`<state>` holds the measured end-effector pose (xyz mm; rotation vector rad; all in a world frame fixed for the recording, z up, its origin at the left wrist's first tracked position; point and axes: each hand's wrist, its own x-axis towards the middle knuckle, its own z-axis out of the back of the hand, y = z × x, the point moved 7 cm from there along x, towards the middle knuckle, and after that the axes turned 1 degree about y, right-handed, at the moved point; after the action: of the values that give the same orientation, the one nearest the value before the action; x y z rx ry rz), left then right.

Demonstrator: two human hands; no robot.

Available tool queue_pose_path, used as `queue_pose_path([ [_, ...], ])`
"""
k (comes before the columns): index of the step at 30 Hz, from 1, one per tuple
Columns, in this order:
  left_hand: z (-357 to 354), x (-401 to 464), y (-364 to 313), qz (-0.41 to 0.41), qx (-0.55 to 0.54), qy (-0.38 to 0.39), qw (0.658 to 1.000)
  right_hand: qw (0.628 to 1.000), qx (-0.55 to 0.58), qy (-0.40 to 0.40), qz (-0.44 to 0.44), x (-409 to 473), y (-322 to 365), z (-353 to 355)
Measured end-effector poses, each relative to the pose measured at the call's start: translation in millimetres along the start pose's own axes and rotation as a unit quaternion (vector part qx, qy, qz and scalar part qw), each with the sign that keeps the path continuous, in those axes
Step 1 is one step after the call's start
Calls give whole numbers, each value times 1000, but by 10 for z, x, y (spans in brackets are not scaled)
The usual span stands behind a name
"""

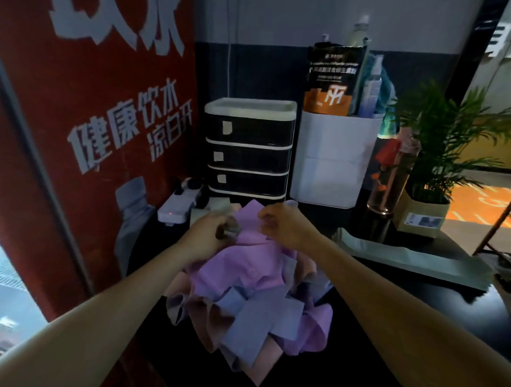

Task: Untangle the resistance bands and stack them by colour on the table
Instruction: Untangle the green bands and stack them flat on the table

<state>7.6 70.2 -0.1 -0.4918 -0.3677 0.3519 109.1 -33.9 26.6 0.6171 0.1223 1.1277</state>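
Both hands pinch a purple band's top edge, left hand blurred, right hand clearer. Below, the tangled bands heap on the dark table, their lower loops hiding one another.

The scene is dim, its black tabletop nearly swallowed in shadow, with daylight entering only at the far left and right edges. Wide-angle distortion bends the tall red poster panel, and the two hands are smeared by motion blur.
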Motion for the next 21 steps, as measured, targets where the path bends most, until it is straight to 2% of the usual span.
queue_pose_path([
  [7, 101, -6, 192, 39, -45, -52, 997, 1000, 2, 16, -13, 0, -48, -17],
  [12, 575, 187, 96, 81, -141, -164, 973, 1000, -1, -4, -5, 70, -19, 157],
  [15, 911, 303, -69, 75, -221, -210, 949, 999, 27, -34, 7, 120, 78, 304],
  [21, 1397, 450, -498, 19, -242, -242, 939, 984, 144, -102, 19, 242, 372, 747],
])
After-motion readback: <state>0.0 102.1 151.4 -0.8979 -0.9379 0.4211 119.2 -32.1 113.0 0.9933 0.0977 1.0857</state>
